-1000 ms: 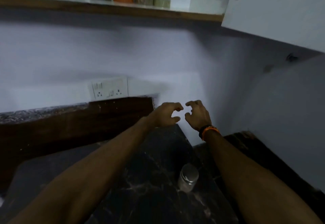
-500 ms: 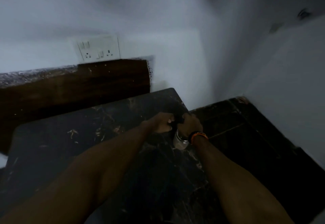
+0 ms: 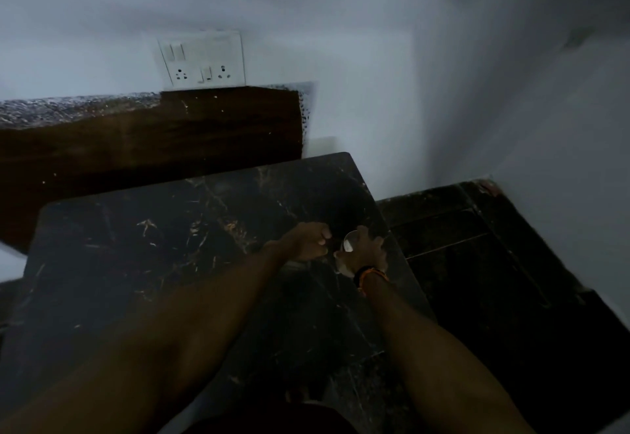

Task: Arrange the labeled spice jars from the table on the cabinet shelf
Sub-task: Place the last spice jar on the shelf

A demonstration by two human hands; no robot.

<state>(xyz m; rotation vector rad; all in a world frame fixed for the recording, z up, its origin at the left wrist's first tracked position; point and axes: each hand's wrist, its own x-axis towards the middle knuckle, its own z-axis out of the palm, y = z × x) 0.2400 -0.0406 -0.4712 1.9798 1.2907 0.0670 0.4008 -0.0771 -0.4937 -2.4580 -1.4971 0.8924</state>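
A small clear glass spice jar [image 3: 348,244] stands near the right edge of the black marble table [image 3: 163,249]. My right hand [image 3: 369,248], with an orange band at the wrist, is wrapped around the jar from the right and hides most of it. My left hand [image 3: 308,241] is curled right beside the jar on its left, fingertips at its side; whether it grips the jar is unclear. The cabinet shelf is out of view.
A white wall with a switch and socket plate [image 3: 203,60] rises behind the table. A dark wooden panel [image 3: 153,140] runs along the back left. Dark tiled floor [image 3: 494,263] lies to the right of the table, in the corner of two white walls.
The view dropped from the shelf of jars down to the table. Both hands came down from mid-air and closed around the jar on the table.
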